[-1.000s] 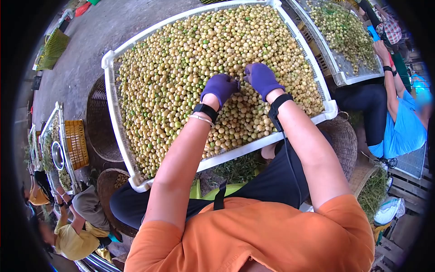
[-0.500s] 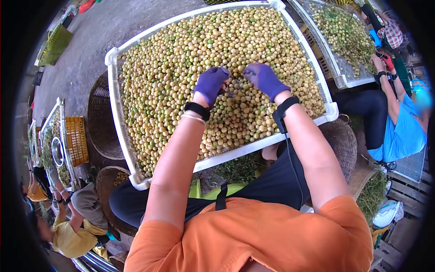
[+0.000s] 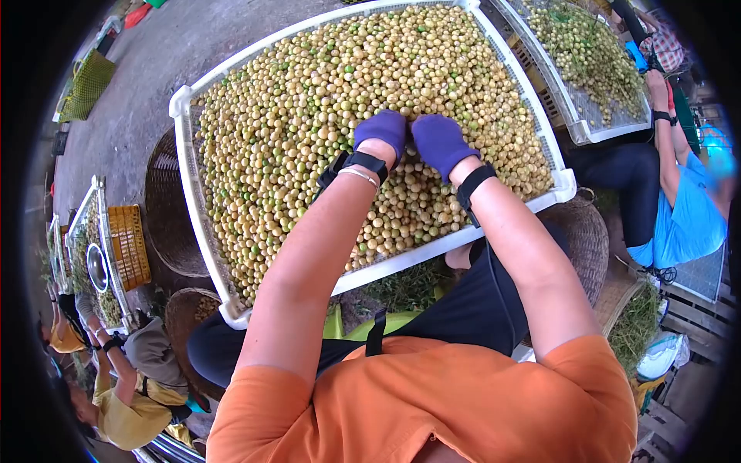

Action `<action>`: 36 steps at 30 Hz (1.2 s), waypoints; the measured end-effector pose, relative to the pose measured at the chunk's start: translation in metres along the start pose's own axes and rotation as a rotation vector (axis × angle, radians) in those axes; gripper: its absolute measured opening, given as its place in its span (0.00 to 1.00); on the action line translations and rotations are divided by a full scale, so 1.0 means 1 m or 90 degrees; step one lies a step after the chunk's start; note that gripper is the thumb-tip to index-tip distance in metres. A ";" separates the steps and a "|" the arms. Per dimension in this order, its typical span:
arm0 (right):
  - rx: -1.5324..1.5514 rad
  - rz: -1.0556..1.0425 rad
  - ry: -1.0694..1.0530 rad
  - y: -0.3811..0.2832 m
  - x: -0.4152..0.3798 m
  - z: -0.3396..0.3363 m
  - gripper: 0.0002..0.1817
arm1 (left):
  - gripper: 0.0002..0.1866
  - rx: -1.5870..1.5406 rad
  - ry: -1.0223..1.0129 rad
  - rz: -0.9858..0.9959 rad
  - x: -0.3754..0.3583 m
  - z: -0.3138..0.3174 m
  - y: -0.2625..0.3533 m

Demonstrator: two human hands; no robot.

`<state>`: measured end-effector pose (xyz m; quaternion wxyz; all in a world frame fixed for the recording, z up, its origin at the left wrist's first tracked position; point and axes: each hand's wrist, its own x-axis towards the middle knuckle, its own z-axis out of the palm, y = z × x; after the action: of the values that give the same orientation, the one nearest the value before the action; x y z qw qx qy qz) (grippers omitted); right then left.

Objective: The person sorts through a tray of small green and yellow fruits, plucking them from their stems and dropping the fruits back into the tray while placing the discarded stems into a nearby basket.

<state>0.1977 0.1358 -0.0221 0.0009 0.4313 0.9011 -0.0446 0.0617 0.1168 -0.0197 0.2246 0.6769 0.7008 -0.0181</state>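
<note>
A wide white-framed mesh tray (image 3: pixel 363 273) is heaped with small round yellow-tan fruits (image 3: pixel 309 100), some of them greenish. My left hand (image 3: pixel 381 133), in a purple glove, is curled closed low over the fruit near the middle of the tray. Just to its right, nearly touching, my right hand (image 3: pixel 442 143) in a matching glove is curled down too. The backs of both hands hide the fingertips, and whatever they hold cannot be made out. Black straps circle both wrists.
Woven baskets (image 3: pixel 174 208) stand left of the tray, and another basket (image 3: pixel 579 239) sits by my right knee. At upper right, a person in blue (image 3: pixel 683 216) works at a second fruit tray (image 3: pixel 590 137). A person in yellow (image 3: pixel 131 409) sits at lower left near a yellow crate (image 3: pixel 129 245).
My hands have come closer together, the left moving right and turning its back upward. The view has shifted slightly.
</note>
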 end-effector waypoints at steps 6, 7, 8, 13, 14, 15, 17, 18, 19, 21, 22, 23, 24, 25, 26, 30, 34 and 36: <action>0.741 0.171 -0.011 0.023 -0.015 -0.053 0.12 | 0.13 -0.001 0.025 0.000 -0.004 0.001 0.003; 0.867 0.163 0.013 0.029 -0.020 -0.056 0.13 | 0.13 -0.003 0.044 0.008 -0.004 0.004 0.003; 1.082 0.177 0.005 0.035 -0.024 -0.054 0.14 | 0.13 -0.005 0.063 0.014 -0.004 0.007 0.003; 1.393 0.129 -0.057 0.050 -0.032 -0.052 0.13 | 0.12 0.019 0.027 0.000 -0.011 -0.001 0.008; 1.386 0.128 -0.051 0.050 -0.035 -0.052 0.13 | 0.12 0.024 0.024 -0.001 -0.012 -0.004 0.009; 1.334 0.148 -0.040 0.048 -0.038 -0.056 0.13 | 0.11 0.029 0.020 -0.001 -0.012 -0.005 0.010; 1.229 0.184 -0.018 0.046 -0.043 -0.066 0.14 | 0.12 0.044 0.020 0.006 -0.014 -0.008 0.010; 1.229 0.185 -0.003 0.049 -0.043 -0.064 0.15 | 0.12 0.053 0.024 0.014 -0.014 -0.005 0.009; 1.244 0.202 -0.002 0.055 -0.044 -0.062 0.15 | 0.13 0.063 0.027 0.021 -0.014 -0.003 0.007; 1.273 0.238 -0.002 0.064 -0.043 -0.054 0.17 | 0.13 0.015 0.003 0.015 -0.009 0.000 0.001; 1.237 0.262 0.015 0.065 -0.043 -0.047 0.15 | 0.13 -0.009 -0.010 0.012 -0.007 0.000 -0.003; 1.156 0.270 -0.011 0.069 -0.043 -0.042 0.14 | 0.14 -0.036 -0.028 0.024 -0.006 0.002 -0.007; 1.075 0.277 -0.036 0.070 -0.043 -0.040 0.14 | 0.15 -0.062 -0.047 0.035 -0.012 -0.004 -0.007; 0.995 0.282 -0.061 0.067 -0.043 -0.043 0.13 | 0.16 -0.087 -0.066 0.046 -0.021 -0.011 -0.007; 0.903 0.279 -0.045 0.062 -0.043 -0.043 0.11 | 0.18 -0.120 -0.062 0.046 -0.032 -0.016 -0.008; 0.764 0.340 -0.050 0.049 -0.040 -0.047 0.12 | 0.18 -0.188 -0.063 0.043 -0.067 -0.021 -0.017; 0.316 0.155 -0.114 0.060 -0.038 -0.055 0.15 | 0.18 -0.492 -0.095 -0.068 -0.099 -0.011 -0.030; 0.203 0.132 -0.101 0.058 -0.045 -0.043 0.15 | 0.16 -0.780 -0.147 -0.074 -0.113 -0.006 -0.035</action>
<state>0.2733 0.1405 0.0179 0.0079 0.5115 0.8305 -0.2205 0.0245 0.0099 0.0141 0.6448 0.3795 0.5909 0.3017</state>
